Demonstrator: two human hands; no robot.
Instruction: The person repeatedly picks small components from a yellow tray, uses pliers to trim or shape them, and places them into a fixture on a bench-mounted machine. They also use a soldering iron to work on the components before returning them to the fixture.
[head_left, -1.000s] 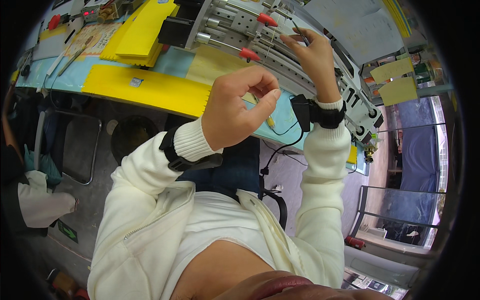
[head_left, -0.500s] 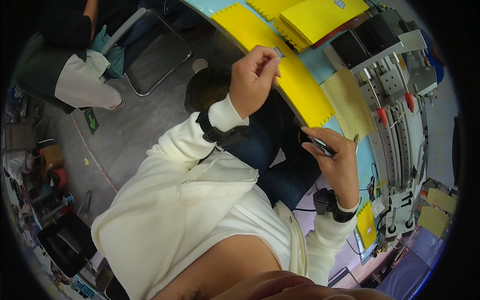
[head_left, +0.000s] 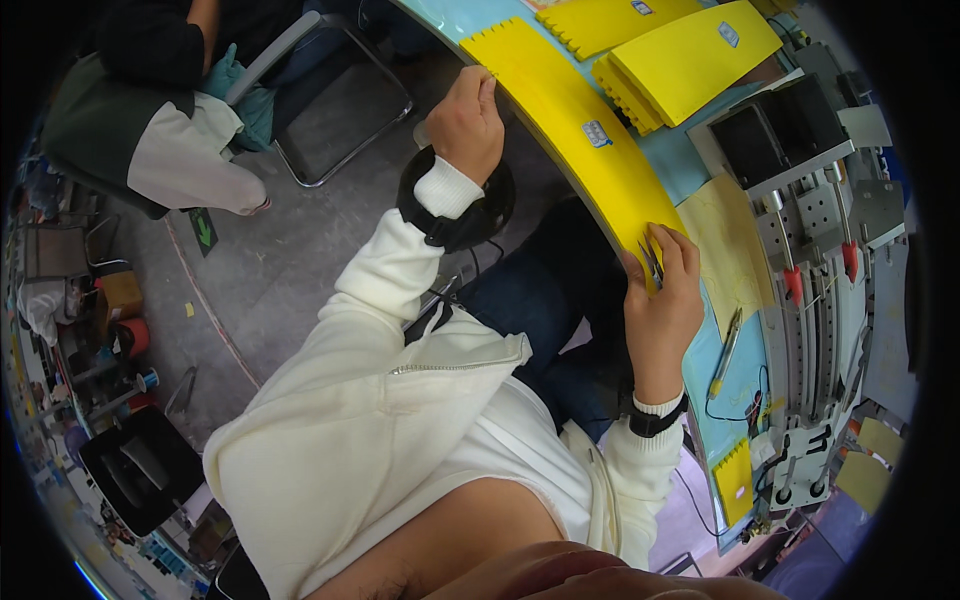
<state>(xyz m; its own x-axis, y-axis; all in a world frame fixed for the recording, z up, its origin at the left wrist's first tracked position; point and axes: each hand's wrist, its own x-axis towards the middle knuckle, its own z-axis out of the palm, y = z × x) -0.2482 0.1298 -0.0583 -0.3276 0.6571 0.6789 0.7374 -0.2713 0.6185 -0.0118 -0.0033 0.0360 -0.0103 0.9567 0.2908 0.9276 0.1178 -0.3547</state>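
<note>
Along the upper middle of the frame, slanting down to the right of centre, a long yellow strip [head_left: 560, 98] lies at the near edge of the pale blue counter [head_left: 668, 165], notched at its ends and carrying a small printed label [head_left: 597, 133]. At its upper left end is the left hand [head_left: 467, 125], fingers curled and fingertips together at the strip's corner; whether this grip pinches the strip or only meets its edge, I cannot tell. Right of centre, the right hand [head_left: 668, 310] has its grip clamped on a slim metal tool [head_left: 655, 268], partly hidden by the fingers, so its exact kind is unclear; it sits over the strip's lower end. Both wrists wear black bands over white cuffs.

At the upper right, a stack of yellow pieces [head_left: 700, 60] lies beyond the strip. Toward the right edge stands a metal machine with red-tipped rods [head_left: 792, 285], and between it and the strip lies a tan sheet [head_left: 715, 235]. Below that sheet, a pen-like tool with a yellow end [head_left: 727, 352] rests on the counter, with a small yellow notched piece [head_left: 735, 482] lower still. At the upper left, a co-worker in a dark top [head_left: 150, 45] sits beside a metal-framed chair [head_left: 275, 55].
</note>
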